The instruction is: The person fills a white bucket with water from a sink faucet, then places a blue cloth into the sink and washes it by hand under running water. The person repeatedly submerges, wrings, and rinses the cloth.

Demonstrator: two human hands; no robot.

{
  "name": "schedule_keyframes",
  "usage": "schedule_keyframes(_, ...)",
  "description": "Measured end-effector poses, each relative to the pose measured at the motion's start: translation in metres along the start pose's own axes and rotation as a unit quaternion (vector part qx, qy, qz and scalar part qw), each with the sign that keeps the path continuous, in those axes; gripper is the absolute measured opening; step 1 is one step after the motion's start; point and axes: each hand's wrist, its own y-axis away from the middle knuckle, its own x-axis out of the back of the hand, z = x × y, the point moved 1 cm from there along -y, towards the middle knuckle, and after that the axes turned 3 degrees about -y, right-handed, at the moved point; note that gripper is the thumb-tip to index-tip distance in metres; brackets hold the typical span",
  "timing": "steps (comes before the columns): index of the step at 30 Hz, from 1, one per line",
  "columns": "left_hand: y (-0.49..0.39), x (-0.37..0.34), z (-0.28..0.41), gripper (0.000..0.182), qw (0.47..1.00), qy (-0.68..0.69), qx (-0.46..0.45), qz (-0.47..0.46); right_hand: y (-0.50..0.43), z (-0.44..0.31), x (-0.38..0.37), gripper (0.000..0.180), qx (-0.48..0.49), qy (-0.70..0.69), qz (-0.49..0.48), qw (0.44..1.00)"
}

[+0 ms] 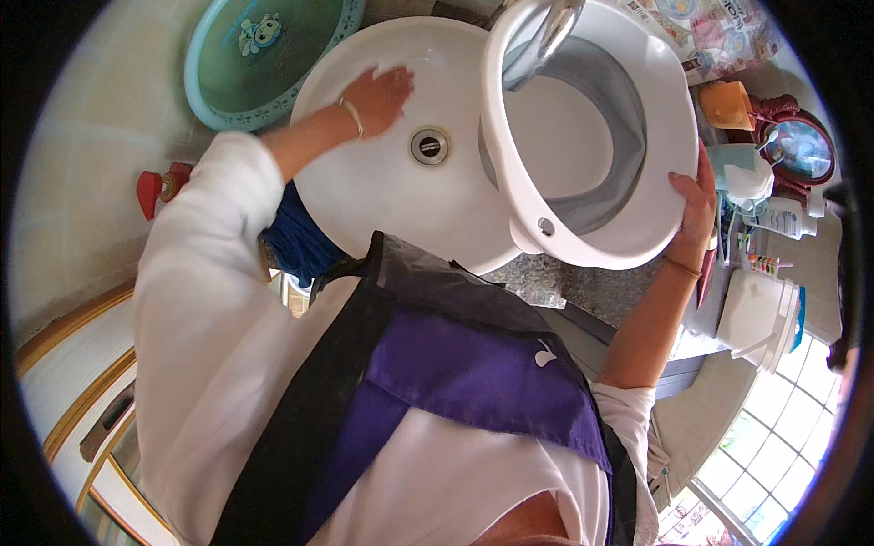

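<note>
A white round sink (355, 198) with a metal drain (429, 146) lies before me. Over its left part is my left hand (379, 102), slightly blurred, with nothing visible in it and a bracelet at the wrist. A white collapsible washbasin with a grey folding wall (601, 205) stands tilted over the sink's right side. My right hand (695, 208) grips its right rim, thumb inside and fingers mostly hidden behind. The chrome faucet (546, 48) reaches over the far part of that basin. Its inner floor (560, 123) is white, and a small hole pierces the near rim.
A teal plastic basin (225, 102) with a cartoon figure leans at upper left. A red valve handle (150, 194) and dark blue cloth (300, 235) are near my left arm. An orange cup (727, 106), round mirror (806, 150), bottles and a lidded white bucket (754, 314) line the right.
</note>
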Motion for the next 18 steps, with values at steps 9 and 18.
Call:
schedule_keyframes(9, 0.039, -0.003, -0.007, 0.077, 0.953, -0.146, 0.114, -0.239, -0.002, 0.001, 0.005, 0.069, 0.011, 0.003, -0.007, 1.000)
schedule_keyframes(18, 0.065, 0.037, 0.029, 0.020, 0.917, 0.388, 0.059, -0.070, -0.002, 0.002, 0.003, 0.065, 0.016, -0.043, -0.006, 0.999)
